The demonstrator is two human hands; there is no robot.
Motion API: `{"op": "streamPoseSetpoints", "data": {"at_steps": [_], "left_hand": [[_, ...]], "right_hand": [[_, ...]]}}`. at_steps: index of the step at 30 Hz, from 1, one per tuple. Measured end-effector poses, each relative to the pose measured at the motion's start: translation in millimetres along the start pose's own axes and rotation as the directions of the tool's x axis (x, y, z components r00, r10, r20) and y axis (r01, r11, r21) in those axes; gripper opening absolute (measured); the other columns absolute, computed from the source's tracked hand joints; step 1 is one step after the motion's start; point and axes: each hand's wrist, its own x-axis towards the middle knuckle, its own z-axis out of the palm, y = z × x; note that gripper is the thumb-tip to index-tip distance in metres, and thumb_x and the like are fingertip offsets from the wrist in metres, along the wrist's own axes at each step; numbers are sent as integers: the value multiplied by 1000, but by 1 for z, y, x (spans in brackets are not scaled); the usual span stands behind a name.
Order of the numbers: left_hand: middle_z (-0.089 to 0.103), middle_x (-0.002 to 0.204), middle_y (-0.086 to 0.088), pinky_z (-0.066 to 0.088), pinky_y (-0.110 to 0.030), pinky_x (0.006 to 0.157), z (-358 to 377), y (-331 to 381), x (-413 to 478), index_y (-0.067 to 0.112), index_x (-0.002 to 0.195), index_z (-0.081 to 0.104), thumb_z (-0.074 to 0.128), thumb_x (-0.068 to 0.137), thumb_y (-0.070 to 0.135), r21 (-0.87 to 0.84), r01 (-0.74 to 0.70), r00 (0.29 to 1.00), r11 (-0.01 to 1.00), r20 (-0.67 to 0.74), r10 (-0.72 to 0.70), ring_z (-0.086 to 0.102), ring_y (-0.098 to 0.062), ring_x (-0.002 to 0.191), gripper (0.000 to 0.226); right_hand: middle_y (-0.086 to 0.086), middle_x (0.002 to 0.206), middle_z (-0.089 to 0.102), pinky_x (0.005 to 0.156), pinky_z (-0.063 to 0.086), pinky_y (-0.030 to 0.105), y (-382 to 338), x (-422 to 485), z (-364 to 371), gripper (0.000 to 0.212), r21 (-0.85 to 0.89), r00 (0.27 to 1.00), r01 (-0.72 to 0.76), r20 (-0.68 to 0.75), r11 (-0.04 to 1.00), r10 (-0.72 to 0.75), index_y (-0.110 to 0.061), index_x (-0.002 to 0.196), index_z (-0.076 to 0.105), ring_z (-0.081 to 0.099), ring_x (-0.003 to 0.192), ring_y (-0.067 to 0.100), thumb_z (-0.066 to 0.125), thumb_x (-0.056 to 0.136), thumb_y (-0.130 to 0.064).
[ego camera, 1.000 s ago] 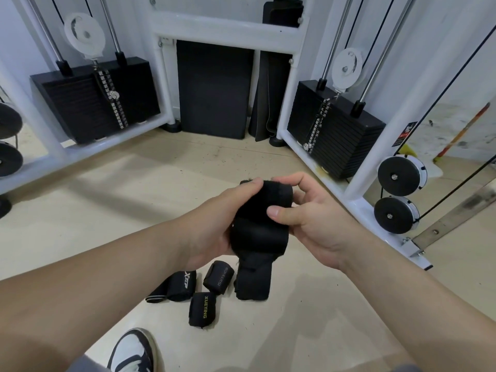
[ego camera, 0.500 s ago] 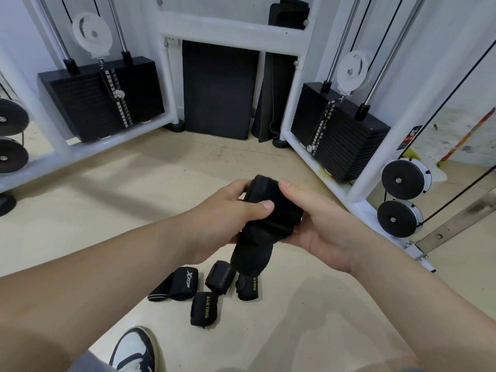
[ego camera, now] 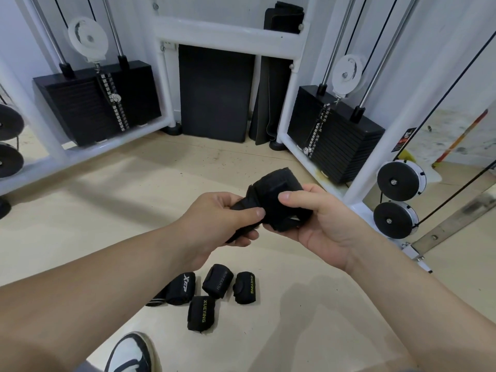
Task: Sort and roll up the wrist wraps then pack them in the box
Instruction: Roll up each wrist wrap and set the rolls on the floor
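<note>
A black wrist wrap, mostly rolled into a thick bundle, is held in the air between both hands. My right hand cups the roll from the right, thumb on top. My left hand grips the wrap's loose end between thumb and fingers. On the floor below lie several rolled black wraps: one with white lettering, one with faint grey lettering, and two marked XUEYING in yellow. No box is in view.
A white cable machine frame surrounds the area, with black weight stacks at the left and right. Black mats lean against the back wall. My shoe is at the bottom edge. Pulleys sit at the right.
The hanging tail of the wrap has been wound up into the roll. Both hands have tilted the bundle more sideways. A second XUEYING roll on the floor is now uncovered.
</note>
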Motion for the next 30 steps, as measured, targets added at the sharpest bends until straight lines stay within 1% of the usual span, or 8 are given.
{"op": "streamPoseSetpoints", "data": {"at_steps": [4, 8, 10, 13, 17, 20, 24, 30], "left_hand": [[76, 70, -9, 55, -22, 53, 3, 1, -2, -1, 99, 70, 84, 89, 11, 110, -55, 989, 992, -129, 69, 73, -14, 62, 21], [74, 64, -7, 50, -23, 48, 4, 2, -2, 2, 87, 68, 86, 85, 8, 221, -120, 965, 968, -202, 165, 72, -14, 58, 20], [75, 67, -9, 50, -21, 49, 4, 2, -2, 1, 90, 70, 84, 87, 8, 222, -133, 959, 966, -216, 182, 71, -12, 58, 16], [78, 74, -9, 49, -15, 51, 6, 4, -2, 11, 95, 78, 73, 97, 10, 239, -145, 957, 960, -214, 198, 64, -2, 55, 6], [72, 68, -2, 45, -15, 47, 6, 6, -1, 15, 88, 79, 76, 96, 17, 294, -151, 939, 944, -257, 230, 53, -5, 47, 9], [61, 64, 1, 41, -19, 47, 5, 6, -1, 10, 82, 75, 85, 89, 23, 282, -141, 932, 949, -285, 223, 46, -7, 46, 18], [66, 67, 1, 48, -28, 59, 9, 5, -1, 12, 83, 77, 82, 91, 21, 299, -181, 933, 937, -249, 260, 55, -13, 59, 13], [61, 52, 23, 37, -6, 48, 18, 4, -4, 17, 95, 82, 67, 101, 10, 390, -261, 926, 883, -157, 343, 53, 5, 48, 18]], "right_hand": [[20, 102, 74, 91, 64, 59, 5, 2, -1, 40, -118, 999, 1, -44, 993, -7, -13, 111, 51, 76, 94, 36, 81, 87, -5], [14, 100, 78, 93, 64, 59, 4, 0, -5, 54, -302, 1000, -7, -9, 953, 4, -12, 117, 55, 79, 92, 33, 88, 74, -13], [15, 107, 80, 93, 64, 58, 5, 1, -6, 62, -302, 1000, -2, -14, 953, -3, -11, 119, 55, 81, 95, 34, 90, 68, -13], [15, 118, 80, 88, 66, 50, 7, 3, -10, 63, -265, 999, 16, -25, 964, -23, -14, 134, 59, 81, 100, 35, 85, 80, 4], [17, 120, 79, 81, 66, 37, 9, 4, -11, 45, -266, 999, 44, 27, 963, -38, -8, 130, 70, 81, 101, 32, 78, 88, 6], [18, 121, 79, 81, 66, 37, 12, 7, -11, 44, -254, 998, 59, 7, 965, -59, -7, 130, 71, 81, 101, 31, 78, 89, 6], [14, 122, 79, 91, 66, 43, 17, 11, -11, 47, -269, 997, 66, -16, 961, -73, -9, 133, 70, 80, 106, 30, 80, 89, 3], [12, 116, 81, 100, 62, 44, 22, 8, -11, 64, -272, 991, 123, -22, 954, -134, -15, 134, 67, 80, 106, 28, 89, 73, -13]]}}
